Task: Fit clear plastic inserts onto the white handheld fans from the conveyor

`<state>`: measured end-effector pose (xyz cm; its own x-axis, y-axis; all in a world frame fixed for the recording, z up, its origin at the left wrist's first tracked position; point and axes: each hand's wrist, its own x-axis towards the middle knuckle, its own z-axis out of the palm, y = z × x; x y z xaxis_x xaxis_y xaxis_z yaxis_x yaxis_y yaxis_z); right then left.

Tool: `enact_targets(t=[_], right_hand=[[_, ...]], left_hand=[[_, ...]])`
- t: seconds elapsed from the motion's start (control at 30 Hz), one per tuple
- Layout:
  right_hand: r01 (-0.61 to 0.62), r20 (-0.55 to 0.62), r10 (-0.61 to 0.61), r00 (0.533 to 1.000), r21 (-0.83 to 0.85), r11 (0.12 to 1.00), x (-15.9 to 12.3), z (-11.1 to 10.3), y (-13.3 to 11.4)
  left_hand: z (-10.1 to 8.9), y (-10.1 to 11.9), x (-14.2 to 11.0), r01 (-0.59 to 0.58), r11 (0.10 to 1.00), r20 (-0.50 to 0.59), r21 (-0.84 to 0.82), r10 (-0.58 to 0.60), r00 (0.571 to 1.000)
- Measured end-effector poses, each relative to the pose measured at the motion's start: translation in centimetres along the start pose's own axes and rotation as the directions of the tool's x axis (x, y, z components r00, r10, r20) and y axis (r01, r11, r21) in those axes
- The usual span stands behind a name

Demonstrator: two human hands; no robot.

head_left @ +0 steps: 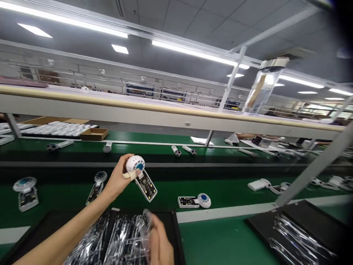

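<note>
Circuitry shows in the open body of the white device [146, 184] that the person's left hand [117, 184] holds up over the far edge of the black tray [180, 243], which is my landmark here. That hand is closed around the round head, its thumb wrapped in a beige covering and pressed beside the blue centre, while the rectangular part juts out, tilted down to the right. Down at the tray, the right hand [162, 243] is blurred, fingers curled together against the clear plastic pieces [121, 235] heaped inside; from where I stand, I cannot tell whether they grip one.

Just beyond the tray's far right corner, a similar unit [193, 201] lies on the green belt [226, 189], board side up, its round head pointing right. Past the tray's far edge, toward the left, lie two more, the slim one [96, 187] and the wider-looking one [27, 195]. Well to the right of the tray sits a second black tray [309, 217], also carrying clear plastic. Farther off, beyond the landmark tray, a small brown carton [94, 135] stands near rows of white parts [62, 129], and a long shelf [138, 105] runs across above them.
</note>
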<state>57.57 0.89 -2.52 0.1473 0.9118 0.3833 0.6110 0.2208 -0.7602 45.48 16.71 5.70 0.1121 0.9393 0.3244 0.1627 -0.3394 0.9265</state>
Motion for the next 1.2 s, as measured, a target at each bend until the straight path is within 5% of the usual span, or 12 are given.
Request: enact_targets(t=[0.1, 0.17, 0.33, 0.6, 0.73, 0.87, 0.93, 1.0, 1.1, 1.2], right_hand=[[-0.18, -0.104, 0.18, 0.978, 0.007, 0.984, 1.5, 0.7, -2.2], [-0.2, -0.07, 0.194, 0.978, -0.076, 0.977, 1.9, 1.5, -4.0], [-0.162, -0.008, 0.164, 0.986, -0.209, 0.964, 1.8, 4.2, -7.1], [-0.133, -0.077, 0.113, 0.991, -0.349, 0.927, -0.9, 7.4, -7.4], [-0.214, -0.027, 0.213, 0.977, -0.209, 0.954, -1.9, 6.1, -8.1], [-0.098, -0.026, 0.094, 0.995, -0.209, 0.973, -2.4, 3.1, -7.5], [-0.046, 0.04, 0.054, 0.998, -0.18, 0.983, -2.7, 1.8, -7.0], [-0.115, 0.02, 0.116, 0.993, -0.063, 0.991, -2.8, 1.0, -6.5], [-0.332, -0.176, 0.395, 0.902, 0.304, 0.893, -2.2, 1.0, -5.3], [-0.391, -0.259, 0.57, 0.78, 0.509, 0.767, -1.2, 1.5, -3.6]], left_hand=[[-2.3, 0.4, -2.6, 0.185, 0.92, -0.072, -0.346, -0.222, 0.972], [-3.2, 0.8, -4.3, 0.258, 0.852, -0.054, -0.457, -0.316, 0.947], [-4.7, 2.2, -7.7, 0.336, 0.812, 0.001, -0.478, -0.382, 0.924], [-6.3, 3.8, -9.4, 0.331, 0.794, -0.043, -0.51, -0.408, 0.912], [-5.9, 3.8, -10.3, 0.352, 0.721, 0.035, -0.597, -0.415, 0.909], [-4.7, 2.7, -12.2, 0.536, 0.6, 0.31, -0.594, -0.445, 0.84], [-4.1, 2.4, -13.1, 0.616, 0.605, 0.372, -0.505, -0.491, 0.788], [-3.3, 2.4, -13.8, 0.599, 0.662, 0.323, -0.452, -0.504, 0.801], [-1.8, 2.8, -15.0, 0.481, 0.748, 0.2, -0.457, -0.441, 0.875], [-0.2, 3.0, -16.3, 0.391, 0.832, 0.121, -0.393, -0.375, 0.919]])
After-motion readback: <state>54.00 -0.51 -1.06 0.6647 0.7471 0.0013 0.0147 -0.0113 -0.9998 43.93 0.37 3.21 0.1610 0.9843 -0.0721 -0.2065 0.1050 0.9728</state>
